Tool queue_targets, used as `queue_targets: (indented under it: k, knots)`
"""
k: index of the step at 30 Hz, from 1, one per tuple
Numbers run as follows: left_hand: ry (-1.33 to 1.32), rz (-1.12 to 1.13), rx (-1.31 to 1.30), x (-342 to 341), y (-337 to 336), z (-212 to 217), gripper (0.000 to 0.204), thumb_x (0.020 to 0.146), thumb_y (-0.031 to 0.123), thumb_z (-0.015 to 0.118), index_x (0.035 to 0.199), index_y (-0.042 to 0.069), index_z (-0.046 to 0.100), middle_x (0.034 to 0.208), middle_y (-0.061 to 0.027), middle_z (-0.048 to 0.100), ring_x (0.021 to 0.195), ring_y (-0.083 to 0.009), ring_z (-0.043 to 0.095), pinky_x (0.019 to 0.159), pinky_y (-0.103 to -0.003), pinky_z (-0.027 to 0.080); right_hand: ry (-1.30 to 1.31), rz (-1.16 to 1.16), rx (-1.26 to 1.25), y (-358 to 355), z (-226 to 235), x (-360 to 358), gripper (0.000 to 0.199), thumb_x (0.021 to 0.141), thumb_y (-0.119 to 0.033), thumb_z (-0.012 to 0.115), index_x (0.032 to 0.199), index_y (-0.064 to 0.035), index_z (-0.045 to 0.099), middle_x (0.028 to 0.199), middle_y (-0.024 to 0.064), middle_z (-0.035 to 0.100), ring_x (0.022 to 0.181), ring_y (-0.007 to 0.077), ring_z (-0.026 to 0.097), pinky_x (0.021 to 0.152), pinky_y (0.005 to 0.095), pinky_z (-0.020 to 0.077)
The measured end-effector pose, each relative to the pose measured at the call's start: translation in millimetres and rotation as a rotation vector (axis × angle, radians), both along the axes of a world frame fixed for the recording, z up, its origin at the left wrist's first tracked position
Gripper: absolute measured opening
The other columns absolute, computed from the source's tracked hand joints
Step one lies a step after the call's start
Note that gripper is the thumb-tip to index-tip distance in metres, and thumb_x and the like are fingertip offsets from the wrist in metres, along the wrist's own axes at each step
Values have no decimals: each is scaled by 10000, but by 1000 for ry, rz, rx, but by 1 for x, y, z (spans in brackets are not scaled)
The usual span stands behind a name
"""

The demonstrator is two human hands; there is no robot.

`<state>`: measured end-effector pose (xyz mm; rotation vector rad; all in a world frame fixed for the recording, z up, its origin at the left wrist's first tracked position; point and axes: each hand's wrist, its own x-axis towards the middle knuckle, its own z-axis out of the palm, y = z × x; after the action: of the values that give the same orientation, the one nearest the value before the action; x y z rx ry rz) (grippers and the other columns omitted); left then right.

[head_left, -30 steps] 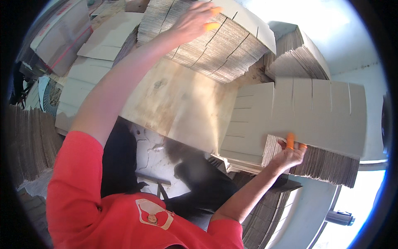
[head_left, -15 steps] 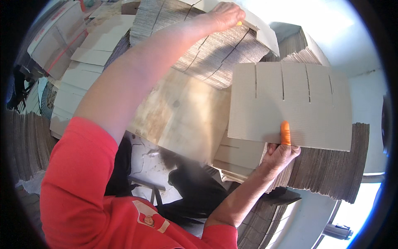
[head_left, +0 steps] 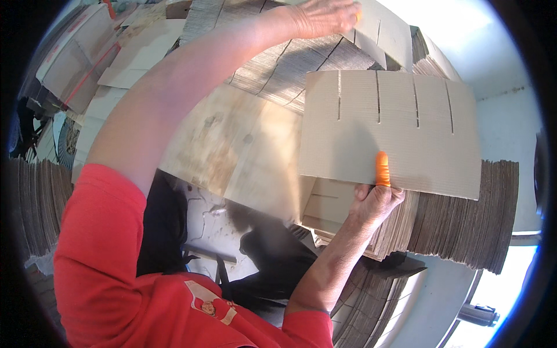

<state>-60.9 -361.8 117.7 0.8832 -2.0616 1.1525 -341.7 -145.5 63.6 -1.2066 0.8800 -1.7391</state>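
Observation:
My right hand (head_left: 378, 200) grips a slotted cardboard sheet (head_left: 342, 145) by its near edge, an orange ribbed finger cover on the thumb pressed flat against its face. Several parallel slits run in from the sheet's far edge. At the top, my left hand (head_left: 328, 17) is closed at the edge of another slotted cardboard sheet (head_left: 391, 29), above a large stack of cardboard (head_left: 272, 64). A bit of yellow shows at its fingertips, which are partly hidden.
A wooden board (head_left: 226, 139) lies in front of me. Cardboard stacks stand at the right (head_left: 464, 223) and far left (head_left: 38, 200). Overlapping pale sheets (head_left: 136, 58) lie left of my arm, near a clear plastic-wrapped bundle (head_left: 78, 55). More slotted sheets (head_left: 331, 200) lie under the held one.
My right hand and its sheet have shifted slightly left and up in view. My left hand has moved right, and the sheet at it has swung up and right over the stack.

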Motion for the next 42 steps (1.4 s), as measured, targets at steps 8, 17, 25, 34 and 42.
queue_targets:
  k: [8,17,25,34,42]
  knots:
    - [-258,46,82,-13,65,-29,123,647,54,641,715,-48,630,918,-108,507,758,-159,515,446,-231,523,135,-218,65,8,13,12,154,912,-44,569,780,-49,648,567,20,551,346,37,346,285,202,226]
    - [-339,-10,134,-34,109,-58,200,621,50,641,740,-110,637,1016,-208,559,767,-196,504,410,-221,487,160,-347,86,11,22,22,225,882,-62,590,660,-87,567,523,-39,419,381,35,339,310,215,263]
    - [-334,-121,220,-66,207,-75,319,716,113,638,946,-105,672,1075,-305,621,820,-220,551,494,-255,535,278,-329,-41,2,-16,0,250,858,-16,556,644,-97,455,532,-42,382,411,25,292,330,209,216]
    - [395,-329,586,-51,149,-50,649,745,458,760,1172,3,586,1082,-103,609,873,-269,577,676,-411,526,358,-401,274,4,-12,27,111,821,34,578,842,10,685,622,-26,550,556,41,415,442,231,334]
    - [167,355,466,14,-25,-47,251,859,202,634,982,-12,585,1146,-109,567,1045,-297,538,852,-457,531,296,-249,180,-1,-23,35,263,807,67,514,954,24,727,732,19,654,588,41,492,507,202,401]
